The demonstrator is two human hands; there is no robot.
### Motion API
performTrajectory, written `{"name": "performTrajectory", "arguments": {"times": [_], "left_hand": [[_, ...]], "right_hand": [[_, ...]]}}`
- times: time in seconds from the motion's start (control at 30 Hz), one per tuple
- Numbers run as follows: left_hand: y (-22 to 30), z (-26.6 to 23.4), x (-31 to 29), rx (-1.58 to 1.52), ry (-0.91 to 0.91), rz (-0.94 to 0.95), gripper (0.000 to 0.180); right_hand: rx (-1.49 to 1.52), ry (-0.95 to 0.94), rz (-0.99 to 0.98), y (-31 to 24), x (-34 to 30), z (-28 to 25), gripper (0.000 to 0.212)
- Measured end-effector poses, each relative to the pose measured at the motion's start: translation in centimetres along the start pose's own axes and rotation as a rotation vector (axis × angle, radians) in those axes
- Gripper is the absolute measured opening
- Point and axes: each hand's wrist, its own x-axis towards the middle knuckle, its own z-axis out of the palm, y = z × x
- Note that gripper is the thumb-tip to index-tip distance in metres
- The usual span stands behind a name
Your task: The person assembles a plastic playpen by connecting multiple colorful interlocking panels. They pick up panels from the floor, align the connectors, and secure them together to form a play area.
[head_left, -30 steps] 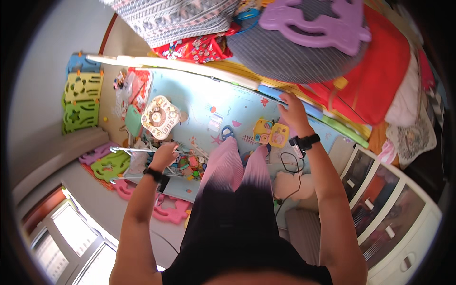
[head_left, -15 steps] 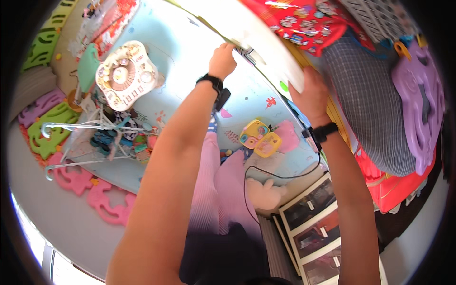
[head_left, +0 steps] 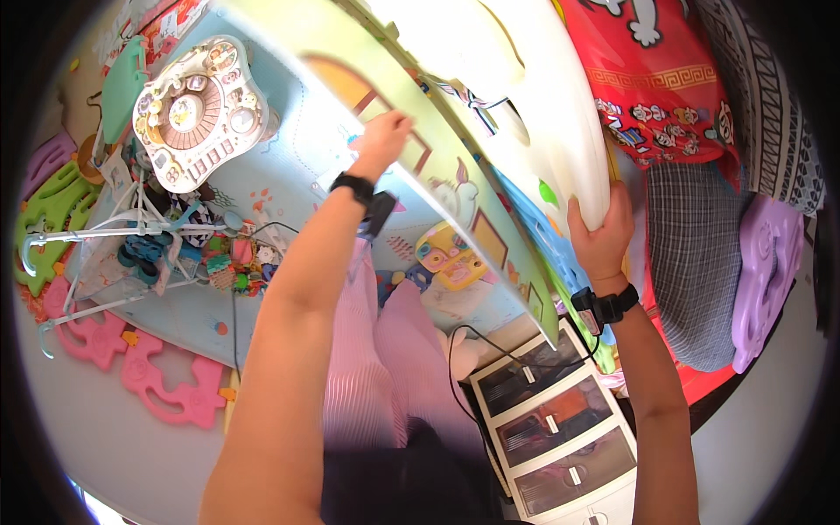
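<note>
Mat flap (head_left: 468,201), one, centre to upper centre of the frame: being held tilted up along its free edge by the left hand (head_left: 382,140). The left grip is being seen closed, fingers curled over the edge; the exact pinch is being hidden. The edge is apparently being grasped so that the flap is being lifted off the blue floor mat (head_left: 293,188).

White panel (head_left: 560,122), one, upper right of centre: being clasped at its lower end by the right hand (head_left: 605,232), thumb in front, other fingers being hidden behind; presumably being steadied against tipping.

Appearance: flap thin, pale green, being decorated with brown-framed shapes and a white animal; panel glossy, rounded, green-spotted.
</note>
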Motion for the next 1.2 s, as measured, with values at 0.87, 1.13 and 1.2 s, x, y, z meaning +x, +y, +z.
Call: {"name": "performTrajectory", "arguments": {"times": [0.87,1.13,1.2], "left_hand": [[9.1,3.5,-0.9,0.077,0.391,0.215,0.03],[10.5,1.9,0.6,0.424,-0.06,0.258,0.015],[10.9,1.6,0.3,0.479,-0.093,0.277,0.013]], "right_hand": [[0.043,-0.035,-0.045,0.8,0.1,0.2,0.037],[0.057,-0.026,-0.058,0.8,0.3,0.3,0.038],[0.057,-0.03,-0.053,0.7,0.3,0.2,0.037]]}}
